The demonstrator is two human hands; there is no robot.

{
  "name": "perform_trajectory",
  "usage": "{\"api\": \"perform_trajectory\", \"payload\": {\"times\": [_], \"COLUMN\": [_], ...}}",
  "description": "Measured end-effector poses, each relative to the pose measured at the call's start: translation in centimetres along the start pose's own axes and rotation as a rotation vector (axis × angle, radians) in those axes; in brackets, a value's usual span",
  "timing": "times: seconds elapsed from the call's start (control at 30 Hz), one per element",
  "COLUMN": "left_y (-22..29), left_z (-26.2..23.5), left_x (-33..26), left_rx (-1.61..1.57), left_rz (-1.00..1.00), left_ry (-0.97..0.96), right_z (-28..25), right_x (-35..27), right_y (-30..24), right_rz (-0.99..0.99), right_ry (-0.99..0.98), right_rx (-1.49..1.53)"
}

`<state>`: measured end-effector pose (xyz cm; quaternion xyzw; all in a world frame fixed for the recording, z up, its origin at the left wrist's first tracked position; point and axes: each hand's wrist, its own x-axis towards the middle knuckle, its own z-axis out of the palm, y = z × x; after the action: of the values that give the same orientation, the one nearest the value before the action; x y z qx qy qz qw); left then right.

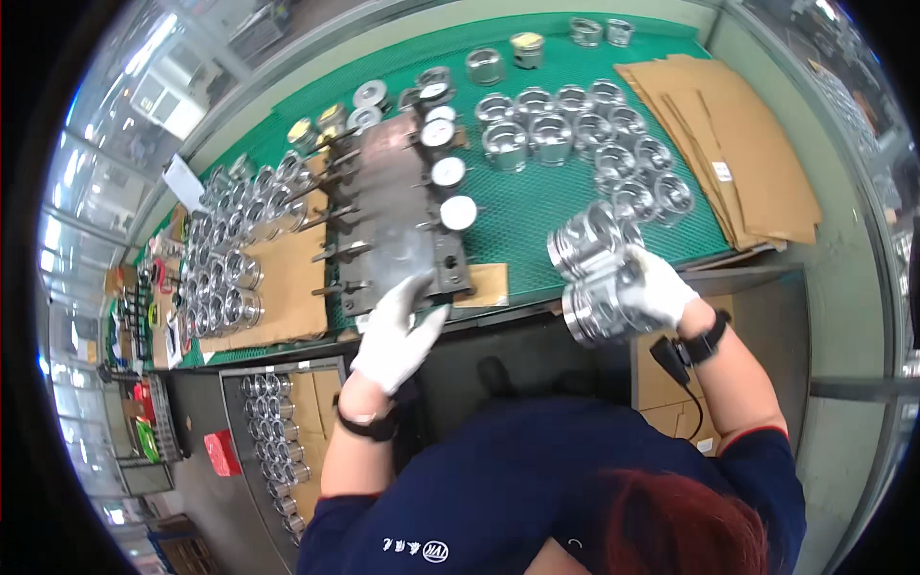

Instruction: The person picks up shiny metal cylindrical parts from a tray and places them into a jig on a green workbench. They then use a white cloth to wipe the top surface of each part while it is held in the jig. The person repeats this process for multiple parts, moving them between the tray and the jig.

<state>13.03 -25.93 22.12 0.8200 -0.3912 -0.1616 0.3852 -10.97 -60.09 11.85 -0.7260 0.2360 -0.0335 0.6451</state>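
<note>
My right hand (659, 290), in a white glove, is closed on a shiny metal piston (596, 309) at the bench's front edge. A second piston (581, 241) lies right against it, on the far side; whether my fingers also grip that one is hidden. My left hand (395, 337), gloved too, has its thumb and fingers apart and holds nothing. It hovers at the near end of a dark metal gauging fixture (393, 206). Along the fixture's right side sit several round white dial gauges (458, 213), and rods line its left side.
Several pistons (551, 139) stand grouped on the green mat (522, 225) beyond my right hand. More pistons (241, 307) crowd cardboard at the left. Flat cardboard sheets (738, 153) lie at the right. A small cardboard piece (489, 286) adjoins the fixture. Below, a drawer holds pistons (273, 431).
</note>
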Motion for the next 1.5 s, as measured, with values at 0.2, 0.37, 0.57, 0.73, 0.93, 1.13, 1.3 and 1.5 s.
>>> {"api": "perform_trajectory", "payload": {"times": [0.2, 0.37, 0.57, 0.73, 0.93, 1.13, 1.3, 1.5], "left_y": [6.8, 6.3, -7.8, -13.5, -10.9, -13.0, -7.4, -5.0], "left_z": [12.7, 19.6, 22.2, 25.4, 29.7, 23.2, 28.7, 24.7], "left_x": [16.2, 31.4, 48.6, 56.3, 51.9, 55.1, 46.3, 34.9], "left_rx": [0.217, 0.522, 0.869, 0.929, 0.968, -0.156, 0.787, 0.239], "left_rz": [0.155, 0.121, 0.332, 0.139, 0.031, -0.394, -0.227, -0.303], "left_ry": [-0.113, -0.097, -0.452, -0.477, -0.338, -0.334, -0.358, -0.476], "right_z": [-3.7, -2.8, 3.3, 15.7, 21.2, 16.6, 16.7, 10.8], "right_x": [-18.2, -30.8, -43.6, -51.3, -49.6, -46.5, -47.6, -50.4], "right_y": [-0.2, 6.0, 11.4, 13.9, 11.5, 15.0, 18.0, 19.3], "right_rz": [0.081, 0.475, 1.126, 1.338, 1.184, 1.053, 1.073, 1.048], "right_ry": [0.440, 0.836, 1.018, 1.324, 1.678, 1.545, 1.552, 1.373], "right_rx": [-0.448, -0.651, -0.505, 0.055, 0.696, 0.806, 0.662, 0.584]}}
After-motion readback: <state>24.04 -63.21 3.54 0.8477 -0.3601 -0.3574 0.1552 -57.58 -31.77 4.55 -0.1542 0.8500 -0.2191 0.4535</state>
